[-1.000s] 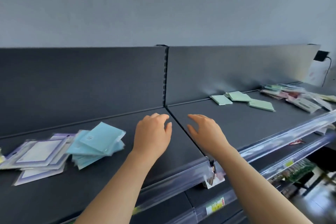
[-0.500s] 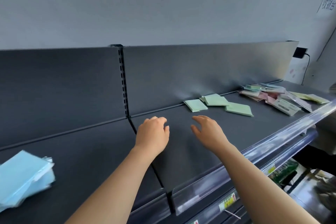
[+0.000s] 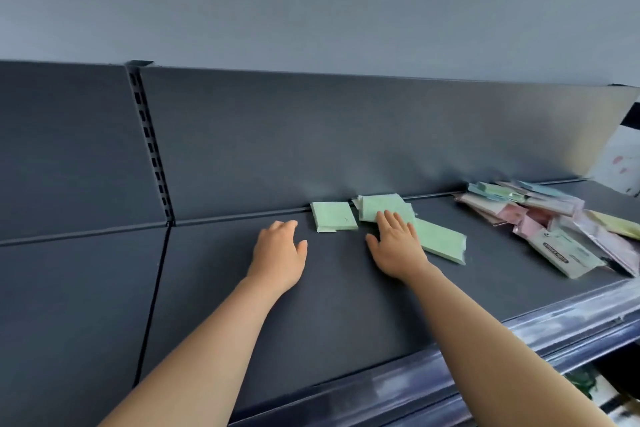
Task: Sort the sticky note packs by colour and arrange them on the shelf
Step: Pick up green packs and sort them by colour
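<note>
Left hand [image 3: 278, 250]: empty, fingers loosely curled, over dark grey metal shelf [image 3: 329, 315].
Right hand [image 3: 394, 246]: fingers straight, fingertips touching flat green sticky note packs [image 3: 381, 206]; another lies just right of it.
Mixed pastel pack pile [image 3: 554, 222]: well right, farther back.

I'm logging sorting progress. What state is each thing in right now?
left green pack: flat, alone
middle green packs: loosely stacked
right green pack: flat, askew
mixed pile: jumbled, unsorted
left hand: open, empty
right hand: open, fingertips over middle green packs
</note>
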### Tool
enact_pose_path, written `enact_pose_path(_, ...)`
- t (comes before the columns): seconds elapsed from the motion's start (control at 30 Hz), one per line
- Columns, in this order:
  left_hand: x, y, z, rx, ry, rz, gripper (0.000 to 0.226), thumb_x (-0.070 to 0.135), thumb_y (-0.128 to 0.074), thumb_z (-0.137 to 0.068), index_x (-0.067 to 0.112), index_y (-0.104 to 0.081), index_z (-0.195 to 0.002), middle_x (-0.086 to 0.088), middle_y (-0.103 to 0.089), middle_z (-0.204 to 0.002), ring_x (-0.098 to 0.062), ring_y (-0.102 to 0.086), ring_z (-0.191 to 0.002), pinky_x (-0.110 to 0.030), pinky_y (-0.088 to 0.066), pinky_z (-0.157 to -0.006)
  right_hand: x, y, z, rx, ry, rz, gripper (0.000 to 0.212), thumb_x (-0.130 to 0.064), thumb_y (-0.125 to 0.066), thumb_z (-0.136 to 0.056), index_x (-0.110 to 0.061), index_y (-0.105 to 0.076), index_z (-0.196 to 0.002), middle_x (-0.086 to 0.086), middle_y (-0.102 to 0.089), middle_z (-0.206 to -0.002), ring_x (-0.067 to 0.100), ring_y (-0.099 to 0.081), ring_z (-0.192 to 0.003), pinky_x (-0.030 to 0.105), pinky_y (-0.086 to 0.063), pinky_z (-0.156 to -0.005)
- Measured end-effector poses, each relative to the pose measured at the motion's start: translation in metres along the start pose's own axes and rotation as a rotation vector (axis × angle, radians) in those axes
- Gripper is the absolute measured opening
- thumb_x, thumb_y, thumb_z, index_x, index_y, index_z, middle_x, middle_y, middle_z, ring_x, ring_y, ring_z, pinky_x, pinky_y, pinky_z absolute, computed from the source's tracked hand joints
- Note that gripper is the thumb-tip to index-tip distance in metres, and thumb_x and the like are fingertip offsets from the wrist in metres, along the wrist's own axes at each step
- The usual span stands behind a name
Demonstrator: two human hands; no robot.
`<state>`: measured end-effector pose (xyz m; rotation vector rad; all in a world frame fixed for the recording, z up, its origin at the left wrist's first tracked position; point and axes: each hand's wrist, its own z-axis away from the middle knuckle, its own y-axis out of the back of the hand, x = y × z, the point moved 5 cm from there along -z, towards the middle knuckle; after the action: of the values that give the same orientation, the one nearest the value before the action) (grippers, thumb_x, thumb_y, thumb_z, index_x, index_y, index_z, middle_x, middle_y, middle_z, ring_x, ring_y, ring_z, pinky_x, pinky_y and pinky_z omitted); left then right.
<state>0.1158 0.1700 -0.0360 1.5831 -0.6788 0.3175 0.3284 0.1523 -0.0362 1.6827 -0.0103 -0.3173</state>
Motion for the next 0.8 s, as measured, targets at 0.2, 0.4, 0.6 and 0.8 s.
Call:
enact_pose_path(0.2, 0.012, -0.012, -0.026, 0.066, 0.081, -0.114, 0.053, 0.040, -0.039, -0.101, 0.013, -0.035, -0.146, -0.007, -0.043, -0.146, -0.032, -0.038, -0.130, -0.040, -0.034, -0.102, -0.008, -0.005, -0.001, 0.059, 0.222, -0.010, 0.038, -0.019, -0.035, -0.099, -0.016, -0.048, -0.135, 0.001, -0.041, -0.146, 0.020, -0.032, -0.136, 0.036, -0.009, -0.116)
enact_pose_path(0.4, 0.016, -0.021, -0.035, 0.066, 0.104, -0.311, 0.062, 0.055, -0.033, -0.098, 0.020, -0.027, -0.149, 0.001, -0.034, -0.153, -0.027, -0.031, -0.137, -0.041, -0.030, -0.104, -0.009, -0.001, 0.001, 0.198, 0.286, -0.333, 0.031, -0.010, -0.045, -0.096, -0.011, -0.065, -0.121, 0.004, -0.062, -0.126, 0.026, -0.051, -0.120, 0.029, -0.032, -0.103)
enact_pose_path(0.6, 0.007, -0.014, -0.032, 0.016, 0.141, -0.139, 0.070, 0.050, -0.051, -0.093, 0.023, -0.023, -0.152, 0.005, -0.030, -0.156, -0.023, -0.026, -0.142, -0.038, -0.025, -0.108, -0.005, -0.013, -0.006, 0.077, 0.162, -0.159, 0.049, -0.027, -0.034, -0.101, -0.012, -0.029, -0.148, 0.013, -0.026, -0.153, 0.028, -0.017, -0.144, 0.038, -0.012, -0.117)
enact_pose_path(0.8, 0.001, 0.000, -0.013, 0.019, 0.200, 0.110, 0.084, 0.037, -0.072, -0.082, 0.022, -0.027, -0.151, -0.001, -0.031, -0.154, -0.027, -0.029, -0.138, -0.037, -0.030, -0.111, -0.018, -0.008, 0.002, 0.000, 0.183, -0.210, 0.070, -0.046, -0.044, -0.085, -0.025, -0.027, -0.149, 0.004, -0.030, -0.148, 0.029, -0.031, -0.133, 0.040, -0.019, -0.111)
